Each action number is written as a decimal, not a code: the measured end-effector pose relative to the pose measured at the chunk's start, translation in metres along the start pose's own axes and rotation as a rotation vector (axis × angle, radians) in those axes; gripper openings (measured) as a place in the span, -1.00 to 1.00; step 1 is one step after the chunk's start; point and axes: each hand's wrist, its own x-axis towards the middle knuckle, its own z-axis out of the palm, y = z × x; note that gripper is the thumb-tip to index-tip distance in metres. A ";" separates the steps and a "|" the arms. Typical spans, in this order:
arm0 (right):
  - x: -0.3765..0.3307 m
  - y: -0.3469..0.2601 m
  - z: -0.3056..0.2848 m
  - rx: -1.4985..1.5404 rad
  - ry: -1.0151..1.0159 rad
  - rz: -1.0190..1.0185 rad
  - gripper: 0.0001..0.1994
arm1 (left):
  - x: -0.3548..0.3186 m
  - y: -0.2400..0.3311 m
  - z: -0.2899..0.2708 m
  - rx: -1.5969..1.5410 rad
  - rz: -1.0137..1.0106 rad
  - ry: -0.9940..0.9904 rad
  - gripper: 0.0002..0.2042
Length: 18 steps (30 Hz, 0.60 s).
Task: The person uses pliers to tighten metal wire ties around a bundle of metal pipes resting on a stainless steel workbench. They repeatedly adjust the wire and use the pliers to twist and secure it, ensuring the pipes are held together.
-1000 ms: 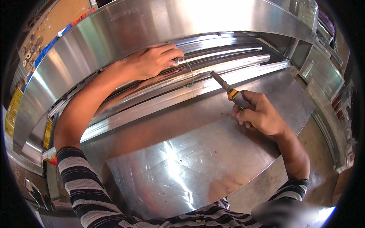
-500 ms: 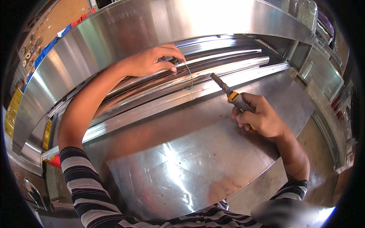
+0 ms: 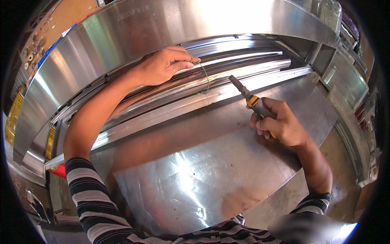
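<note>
A shiny metal sheet (image 3: 162,179) spans the lower centre. Right of centre, the right hand's (image 3: 280,124) grip wraps yellow-and-dark pliers (image 3: 260,106). At upper centre, the left hand's (image 3: 172,65) grip pinches a thin wire (image 3: 207,79), which curves down across long metal tubes (image 3: 268,66). A brown board (image 3: 67,18) shows upper left.

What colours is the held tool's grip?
The tool's grip is dark grey and yellow, clearest in the head view.

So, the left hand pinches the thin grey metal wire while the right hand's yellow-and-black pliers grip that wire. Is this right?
No: in the head view, the pliers in the right hand stand apart from the wire. The left hand does pinch it.
</note>
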 end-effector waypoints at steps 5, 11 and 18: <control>-0.004 0.007 0.005 -0.495 0.172 -0.373 -0.60 | -0.003 -0.001 0.001 -0.053 -0.104 0.010 -0.78; -0.008 -0.004 0.014 -0.765 0.048 -0.372 -0.47 | -0.010 0.004 0.007 -0.165 -0.116 0.076 -0.78; 0.012 -0.038 0.010 -0.766 -0.075 -0.331 -0.59 | -0.016 0.021 0.003 0.149 -0.066 0.178 -0.78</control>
